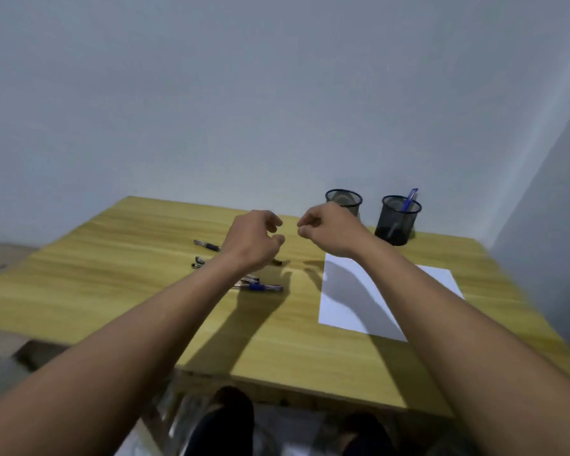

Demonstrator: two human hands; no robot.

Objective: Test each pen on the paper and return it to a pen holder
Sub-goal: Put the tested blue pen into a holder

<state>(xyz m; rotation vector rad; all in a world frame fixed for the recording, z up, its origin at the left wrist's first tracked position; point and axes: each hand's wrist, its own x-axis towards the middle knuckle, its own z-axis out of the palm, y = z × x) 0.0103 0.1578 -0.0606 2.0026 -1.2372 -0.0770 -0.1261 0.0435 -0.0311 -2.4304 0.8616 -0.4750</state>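
both hands are raised above the wooden counter [112, 258], close together but apart. the left hand [252, 240] has its fingers loosely curled, thumb and fingertips not meeting, and holds nothing. the right hand [329, 227] is likewise half closed and holds nothing visible.

a white sheet of paper [349, 307] lies flat on the counter at 3 o'clock from the left hand, partly under the right forearm. 2 black mesh pen holders stand at 1 o'clock near the wall: the left holder [346, 200] shows no pen, the right holder [396, 222] contains 1 blue pen [409, 199], leaning.

loose pens lie on the counter at 9 o'clock from the paper: 1 dark pen [206, 245] farthest back, others [198, 262] partly hidden by the left forearm, and a blue-grip pen [264, 287] nearest.
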